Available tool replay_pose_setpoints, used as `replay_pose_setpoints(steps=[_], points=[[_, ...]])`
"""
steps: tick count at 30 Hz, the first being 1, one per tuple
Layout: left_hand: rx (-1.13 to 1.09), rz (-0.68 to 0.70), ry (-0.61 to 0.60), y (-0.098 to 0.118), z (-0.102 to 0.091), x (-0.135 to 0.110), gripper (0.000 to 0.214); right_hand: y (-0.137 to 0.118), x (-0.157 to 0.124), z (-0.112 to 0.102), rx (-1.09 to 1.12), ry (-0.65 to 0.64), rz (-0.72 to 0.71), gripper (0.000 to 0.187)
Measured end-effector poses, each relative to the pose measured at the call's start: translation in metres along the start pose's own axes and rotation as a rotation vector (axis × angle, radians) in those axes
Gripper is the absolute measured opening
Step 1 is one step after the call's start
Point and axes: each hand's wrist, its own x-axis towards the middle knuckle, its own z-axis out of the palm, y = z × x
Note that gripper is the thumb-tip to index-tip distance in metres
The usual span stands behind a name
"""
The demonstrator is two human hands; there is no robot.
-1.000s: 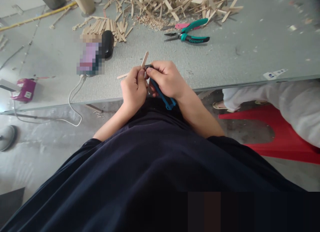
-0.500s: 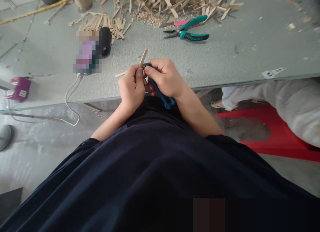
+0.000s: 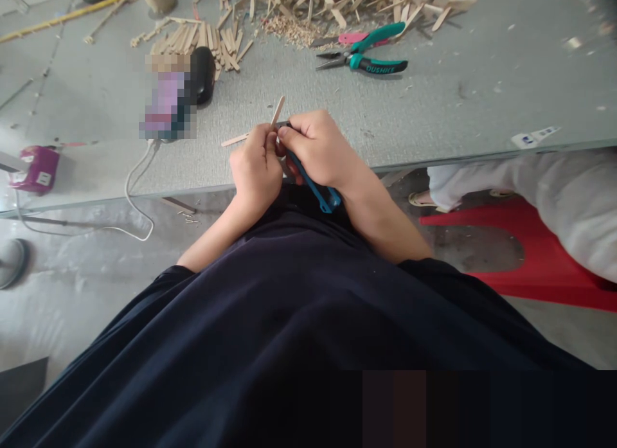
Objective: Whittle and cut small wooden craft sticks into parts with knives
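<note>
Near the table's front edge, my left hand (image 3: pixel 255 162) is closed around a pale wooden craft stick (image 3: pixel 278 111), whose rounded end points up and away. My right hand (image 3: pixel 315 149) grips a blue-handled tool (image 3: pixel 315 189) with a dark head; the fingers hide much of it, so its exact kind is unclear. The tool's head meets the stick between my two thumbs, where the contact is mostly covered. A second craft stick (image 3: pixel 234 141) sticks out to the left behind my left hand, its other end hidden.
Green-and-black needle-nose pliers (image 3: pixel 359 61) lie beyond my hands, by a pink-handled tool (image 3: pixel 353 38). Behind are a heap of sticks (image 3: pixel 332 8) and shorter pieces (image 3: pixel 216 46). A phone (image 3: pixel 166 104) with a cable and a black case (image 3: pixel 202 75) lie left. A person's leg (image 3: pixel 554 191) is at right.
My hands stay nearly in place, with small shifts around the stick and tool. More of the second stick shows at the left. The whole view has shifted slightly.
</note>
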Motion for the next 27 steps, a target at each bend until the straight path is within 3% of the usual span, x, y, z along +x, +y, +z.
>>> replay_pose_setpoints(steps=[7,12,15,21,27], points=[[0.151,0.078,-0.030,-0.011,0.001,0.000,0.019,-0.017,-0.005,-0.001,-0.169,0.023,0.061,0.042],[0.169,0.088,-0.050,-0.008,0.001,0.001,0.022,-0.025,-0.002,-0.006,-0.114,-0.095,0.109,0.048],[0.166,0.062,-0.004,0.000,0.002,0.002,0.021,-0.023,0.000,-0.006,-0.082,-0.078,0.115,0.049],[0.082,0.046,0.053,0.013,0.002,0.000,0.029,-0.007,0.000,-0.004,0.106,0.086,0.075,0.038],[0.126,0.087,0.075,0.012,0.003,0.000,0.024,-0.002,-0.001,-0.004,0.121,0.051,0.061,0.032]])
